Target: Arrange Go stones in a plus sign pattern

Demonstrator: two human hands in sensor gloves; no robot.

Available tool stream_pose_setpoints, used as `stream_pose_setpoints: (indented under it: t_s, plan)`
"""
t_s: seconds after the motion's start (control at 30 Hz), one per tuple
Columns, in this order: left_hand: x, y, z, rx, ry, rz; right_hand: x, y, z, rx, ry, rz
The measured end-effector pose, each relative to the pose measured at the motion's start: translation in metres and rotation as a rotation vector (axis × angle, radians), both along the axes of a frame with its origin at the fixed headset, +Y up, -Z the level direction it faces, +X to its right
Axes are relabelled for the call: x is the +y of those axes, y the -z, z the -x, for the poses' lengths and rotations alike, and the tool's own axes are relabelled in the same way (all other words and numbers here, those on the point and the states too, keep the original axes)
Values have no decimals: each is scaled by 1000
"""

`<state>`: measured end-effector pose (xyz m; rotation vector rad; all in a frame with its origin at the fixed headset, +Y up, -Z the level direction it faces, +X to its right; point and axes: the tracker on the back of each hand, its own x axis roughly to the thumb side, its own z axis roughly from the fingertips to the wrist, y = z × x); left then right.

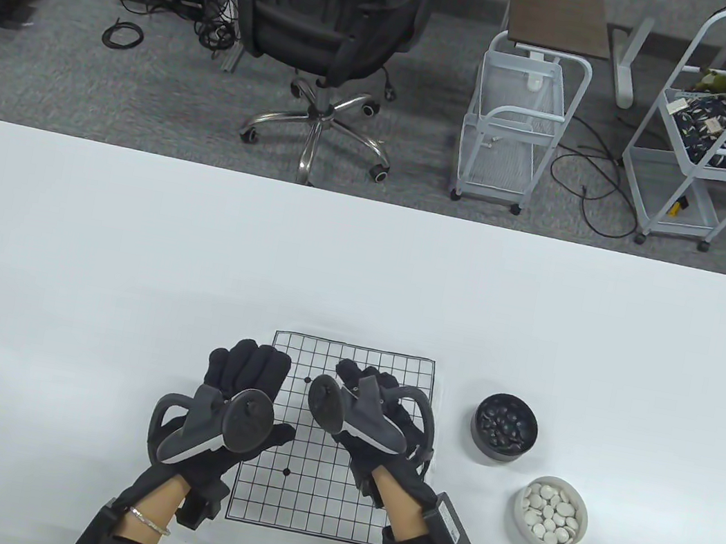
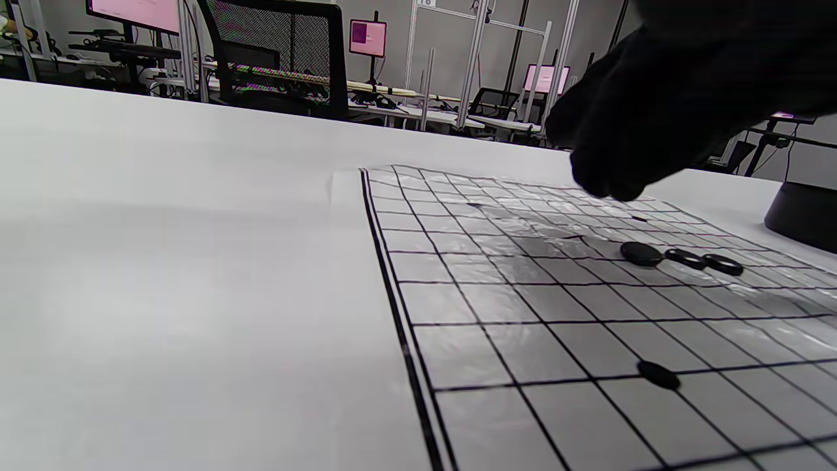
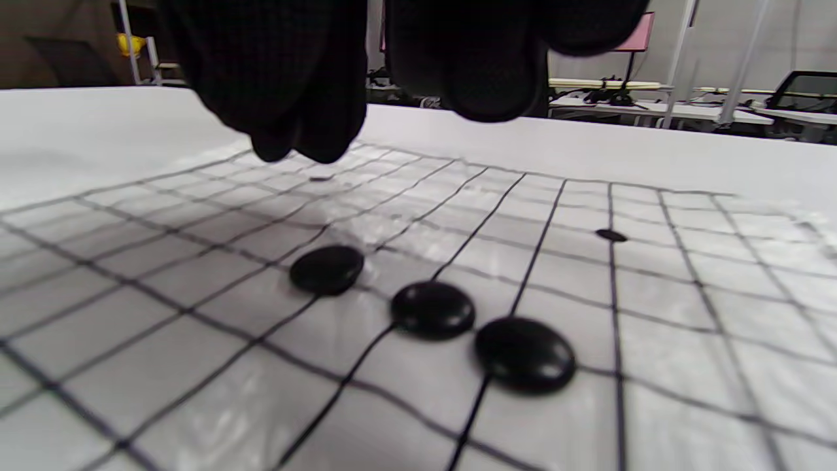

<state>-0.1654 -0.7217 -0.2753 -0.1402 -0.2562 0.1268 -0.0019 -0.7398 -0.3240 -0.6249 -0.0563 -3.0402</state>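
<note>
Hands meet over the printed board [image 1: 334, 435] in the table view: the left hand [image 1: 234, 404] lies flat with straight fingers on the board's left edge, probably pinning the sheet. The right hand [image 1: 372, 421] hovers mid-board; its tracker hides whatever lies beneath. To its right sit a bowl of black stones [image 1: 505, 427] and a bowl of white stones [image 1: 549, 517], within easy reach.

Left wrist view: three black stones [image 2: 680, 256] line up beneath the other glove.

Right wrist view: the same stones [image 3: 433, 309] sit on neighbouring crossings just below the fingertips [image 3: 307, 124], which hang loosely and seem to hold nothing. This row looks like one bar of the plus.
</note>
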Motion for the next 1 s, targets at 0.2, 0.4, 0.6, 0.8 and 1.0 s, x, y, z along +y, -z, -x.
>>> stream_pose_setpoints:
  t_s: [0.2, 0.4, 0.6, 0.8, 1.0]
  plan:
    - [0, 1, 2, 8, -7, 6, -9, -3, 7, 58, -44, 13]
    - [0, 1, 3, 12, 6, -3, -12, -5, 9, 62, -83, 16]
    - [0, 2, 3, 13, 4, 2, -10, -5, 8, 61, -94, 16]
    - [0, 2, 3, 7, 5, 0, -9, -5, 6, 54, -82, 27]
    - [-1, 2, 2, 0, 3, -1, 16, -5, -13, -9, -22, 17]
